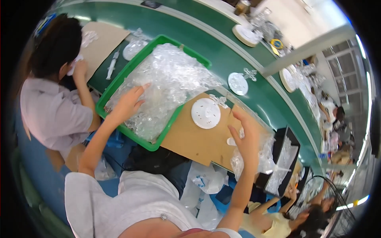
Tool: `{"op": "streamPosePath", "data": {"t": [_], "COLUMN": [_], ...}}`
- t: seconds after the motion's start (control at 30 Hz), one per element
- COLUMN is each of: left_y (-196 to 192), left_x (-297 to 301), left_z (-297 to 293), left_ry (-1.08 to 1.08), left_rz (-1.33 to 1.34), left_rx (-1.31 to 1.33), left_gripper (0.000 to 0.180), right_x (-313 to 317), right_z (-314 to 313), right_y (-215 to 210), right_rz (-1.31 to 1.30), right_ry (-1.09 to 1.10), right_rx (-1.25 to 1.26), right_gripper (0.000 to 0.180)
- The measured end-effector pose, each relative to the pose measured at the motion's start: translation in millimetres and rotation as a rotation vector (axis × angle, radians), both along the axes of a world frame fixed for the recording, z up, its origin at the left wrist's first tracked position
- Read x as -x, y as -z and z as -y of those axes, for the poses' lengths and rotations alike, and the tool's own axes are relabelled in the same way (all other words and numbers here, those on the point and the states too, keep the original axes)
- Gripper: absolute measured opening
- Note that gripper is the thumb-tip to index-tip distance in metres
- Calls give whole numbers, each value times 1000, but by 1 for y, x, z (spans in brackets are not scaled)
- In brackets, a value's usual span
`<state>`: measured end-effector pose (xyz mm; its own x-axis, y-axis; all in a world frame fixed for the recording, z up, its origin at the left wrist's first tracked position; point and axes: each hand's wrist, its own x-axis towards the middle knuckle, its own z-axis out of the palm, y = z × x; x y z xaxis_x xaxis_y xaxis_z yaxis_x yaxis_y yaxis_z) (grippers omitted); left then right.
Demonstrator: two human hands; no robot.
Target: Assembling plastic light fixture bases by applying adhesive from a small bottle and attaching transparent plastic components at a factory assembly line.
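Observation:
My left hand (129,104) is over a heap of clear plastic (162,75) that fills a green tray (149,146). Its fingers are spread, and I cannot tell whether they touch the heap. My right hand (247,133) hovers above the right part of a brown cardboard sheet (182,137), thumb and fingers apart, with nothing visible between them. Left of that hand lies a round white dish (205,113) with several small dark specks on it. A cluster of small clear plastic pieces (218,100) sits at the dish's upper edge.
A co-worker (55,103) sits close on the left, near a syringe (113,65). Farther back on the green table stands another white dish (238,83). A black bin (282,162) with clear plastic is at the right. White plastic bags (206,180) hang below the table edge.

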<state>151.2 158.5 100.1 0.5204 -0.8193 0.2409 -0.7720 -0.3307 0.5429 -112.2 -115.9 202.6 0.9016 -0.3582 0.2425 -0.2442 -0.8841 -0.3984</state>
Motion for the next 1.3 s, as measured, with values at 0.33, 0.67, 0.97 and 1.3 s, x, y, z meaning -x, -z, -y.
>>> {"op": "streamPosePath", "data": {"t": [0.33, 0.67, 0.97, 1.3], "left_y": [36, -8, -54, -45], "left_x": [3, 11, 52, 68], "left_z": [34, -35, -100, -132], "left_ry": [-66, -355, -563, -605], "left_rz": [16, -48, -320, -668], "left_rx": [-35, 26, 197, 913], "left_gripper": [64, 45, 32, 24], "right_x": [105, 99, 78, 58], "right_z": [-107, -108, -108, -115], "right_y": [53, 57, 75, 82], "right_rz": [406, 329, 332, 354], "right_ry": [548, 571, 530, 376], "right_rx": [-778, -787, -828, -1037], "right_gripper": [29, 31, 32, 33]}}
